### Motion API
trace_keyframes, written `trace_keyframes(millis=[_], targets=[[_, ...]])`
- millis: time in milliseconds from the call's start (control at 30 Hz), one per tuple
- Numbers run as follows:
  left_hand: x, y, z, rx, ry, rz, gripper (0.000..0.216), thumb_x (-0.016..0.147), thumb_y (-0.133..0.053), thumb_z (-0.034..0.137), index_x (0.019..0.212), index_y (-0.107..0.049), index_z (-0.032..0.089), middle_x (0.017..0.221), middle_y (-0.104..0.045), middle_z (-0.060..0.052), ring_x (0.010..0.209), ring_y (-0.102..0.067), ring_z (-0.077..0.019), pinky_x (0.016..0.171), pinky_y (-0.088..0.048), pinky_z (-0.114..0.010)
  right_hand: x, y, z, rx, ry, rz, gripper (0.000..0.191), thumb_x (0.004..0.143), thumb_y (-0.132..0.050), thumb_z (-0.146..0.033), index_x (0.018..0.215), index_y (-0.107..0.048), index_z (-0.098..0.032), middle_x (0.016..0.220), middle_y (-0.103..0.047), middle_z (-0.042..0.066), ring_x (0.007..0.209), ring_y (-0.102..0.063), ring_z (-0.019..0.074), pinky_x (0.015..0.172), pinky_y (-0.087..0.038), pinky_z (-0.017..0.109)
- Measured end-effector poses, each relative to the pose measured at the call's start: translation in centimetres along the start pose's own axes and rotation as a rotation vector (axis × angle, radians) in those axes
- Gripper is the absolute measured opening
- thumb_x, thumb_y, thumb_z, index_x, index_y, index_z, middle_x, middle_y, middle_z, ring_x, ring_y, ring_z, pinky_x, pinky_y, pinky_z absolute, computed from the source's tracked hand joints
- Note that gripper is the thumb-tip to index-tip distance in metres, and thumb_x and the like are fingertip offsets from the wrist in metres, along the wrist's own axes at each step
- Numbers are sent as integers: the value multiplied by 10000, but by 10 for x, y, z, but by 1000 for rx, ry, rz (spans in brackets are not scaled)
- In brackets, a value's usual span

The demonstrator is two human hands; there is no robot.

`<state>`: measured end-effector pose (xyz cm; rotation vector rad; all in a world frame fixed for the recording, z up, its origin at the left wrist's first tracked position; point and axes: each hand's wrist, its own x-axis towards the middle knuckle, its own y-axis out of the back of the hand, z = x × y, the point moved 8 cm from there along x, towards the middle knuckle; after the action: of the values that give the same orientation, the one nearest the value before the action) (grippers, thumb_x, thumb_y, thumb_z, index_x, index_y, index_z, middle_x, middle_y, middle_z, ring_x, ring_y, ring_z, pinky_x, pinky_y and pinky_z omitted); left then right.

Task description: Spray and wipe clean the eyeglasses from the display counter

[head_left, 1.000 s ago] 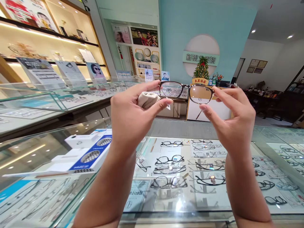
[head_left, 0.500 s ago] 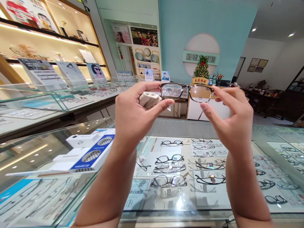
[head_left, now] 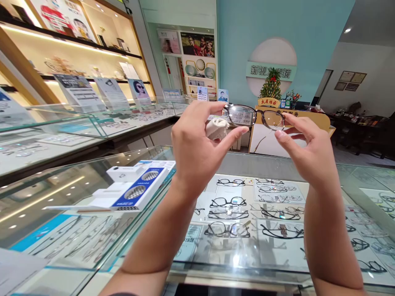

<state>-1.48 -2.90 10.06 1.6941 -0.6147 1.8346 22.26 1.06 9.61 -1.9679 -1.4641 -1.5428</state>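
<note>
Watching from my far-off seat, I have the eyeglasses (head_left: 258, 110) up in front of me, spanning the gap between both hands and well above the counter. My left hand (head_left: 197, 137) grips one outer end, index finger at the top corner and thumb by the lower rim; I cannot tell whether that thumb presses. My right hand (head_left: 313, 152) grips the other end, index finger at the hinge corner, thumb just under the lens. Held at the ends, I judge, the lenses are left largely free of skin, and two supports should stop so light a frame from twisting. One temple (head_left: 261, 144) slants down below the frame, between my hands. A bunched pale cloth (head_left: 217, 128) sits tucked inside my left hand, probably so the fingertips can pinch without putting it aside. Below my hands, the glass counter (head_left: 253, 164) shows spectacle frames (head_left: 227, 229) in rows, likely spaced for easy viewing. Left of my left hand rests a blue-and-white box (head_left: 140, 189).
</note>
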Motion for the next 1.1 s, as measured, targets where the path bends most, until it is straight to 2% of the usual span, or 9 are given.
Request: trace_keyframes(millis=[133, 300, 467, 600, 800, 967, 1100], targets=[[0, 5, 6, 28, -37, 48, 401, 859, -891, 501, 1118, -728, 242, 1008, -781, -24, 998, -747, -244, 894, -613, -473, 1, -5, 3, 39, 3, -45, 446, 946, -732, -531, 1318, -776, -289, 1196, -801, 82, 943, -764, 220, 862, -666, 436], [0, 4, 6, -2, 95, -50, 370, 922, -816, 513, 1213, -713, 309, 1151, -770, -65, 1130, -726, -297, 959, -614, -485, 1, -6, 6, 69, 1, -53, 469, 934, -746, -543, 1333, -770, -297, 1226, -811, 82, 945, -773, 227, 871, -670, 455], [-1, 2, 2, -31, 118, -63, 387, 925, -811, 516, 1243, -708, 320, 1182, -764, -67, 1131, -721, -296, 959, -614, -495, 1, -6, 7, 74, -9, -50, 481, 927, -754, -543, 1339, -766, -295, 1221, -816, 82, 942, -779, 232, 875, -671, 468], [0, 0, 0, -40, 32, -20, 393, 902, -839, 519, 1190, -717, 280, 1069, -773, -45, 1070, -737, -278, 930, -614, -504, 0, -4, 4, 64, 6, -26, 444, 942, -739, -537, 1315, -777, -298, 1200, -814, 76, 952, -778, 229, 883, -673, 463], [1, 0, -1, -47, -12, 4, 376, 897, -859, 471, 1170, -732, 245, 1058, -791, -42, 1044, -758, -274, 945, -609, -511, 0, -1, 2, 67, 13, 11, 423, 936, -756, -492, 1316, -769, -307, 1205, -806, 72, 963, -779, 233, 894, -671, 477], [2, -3, -6, -77, 77, -68, 378, 929, -817, 482, 1239, -715, 293, 1185, -795, -47, 1176, -744, -300, 1025, -611, -531, -1, 3, -2, 28, 79, 72, 465, 928, -776, -450, 1377, -730, -336, 1326, -766, 77, 1009, -775, 244, 922, -666, 501], [3, -3, -4, -55, 98, -82, 382, 928, -808, 488, 1266, -711, 342, 1226, -797, -48, 1222, -730, -311, 1036, -630, -527, -1, 2, -3, -11, 95, 87, 489, 930, -772, -444, 1402, -707, -334, 1337, -760, 78, 1000, -777, 250, 921, -666, 509]])
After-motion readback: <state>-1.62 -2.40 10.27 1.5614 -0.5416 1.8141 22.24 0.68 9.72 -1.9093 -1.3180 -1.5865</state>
